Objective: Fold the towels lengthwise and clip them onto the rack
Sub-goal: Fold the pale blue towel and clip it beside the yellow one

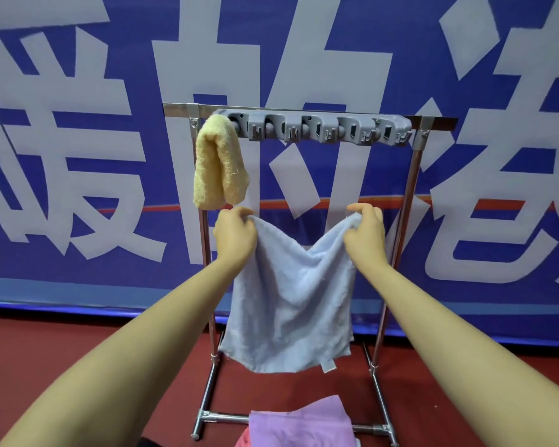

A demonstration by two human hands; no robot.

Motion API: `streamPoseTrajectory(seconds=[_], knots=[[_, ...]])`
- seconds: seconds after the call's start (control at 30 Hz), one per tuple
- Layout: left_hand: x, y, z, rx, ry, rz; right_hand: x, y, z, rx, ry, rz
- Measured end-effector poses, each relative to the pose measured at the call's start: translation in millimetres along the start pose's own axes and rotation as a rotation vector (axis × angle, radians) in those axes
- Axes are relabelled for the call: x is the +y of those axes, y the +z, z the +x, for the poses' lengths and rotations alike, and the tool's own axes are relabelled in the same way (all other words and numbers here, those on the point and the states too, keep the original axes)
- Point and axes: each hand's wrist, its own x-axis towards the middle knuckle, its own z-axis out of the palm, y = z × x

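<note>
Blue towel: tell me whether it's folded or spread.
Spread. The blue towel hangs open, left hand and right hand gripping its top corners.

Two bare forearms, no sleeves visible up to the frame edge. Left hand and right hand: no gloves, rings, or wristwear visible.

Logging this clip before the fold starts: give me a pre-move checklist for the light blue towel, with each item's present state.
1. Left hand grips a top corner of the light blue towel: ok.
2. Right hand grips the other top corner: ok.
3. Towel hangs clear of the floor: ok.
4. Towel folded lengthwise: not ok, it hangs open.
5. Free clips on the grey clip bar beside the yellow towel: ok.
6. Clip grip strength: cannot tell.
</note>
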Motion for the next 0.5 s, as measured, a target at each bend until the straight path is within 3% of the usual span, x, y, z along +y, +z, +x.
streamPoseTrajectory(seconds=[0.13, 0.3, 0.5], knots=[[-8.0, -7.7, 8.2, 0.042, 0.048, 0.091, 0.8, -3.3, 5.6, 0.113, -0.09, -0.133], [-11.4, -19.0, 21.2, 0.086, 0.033, 0.103, 0.3, -11.1, 13.5, 0.237, -0.017, -0.24], [-12.1, -24.6, 20.0, 0.181, -0.054, 0.136, -2.5, -13.8, 23.8, 0.295, 0.163, 0.073]])
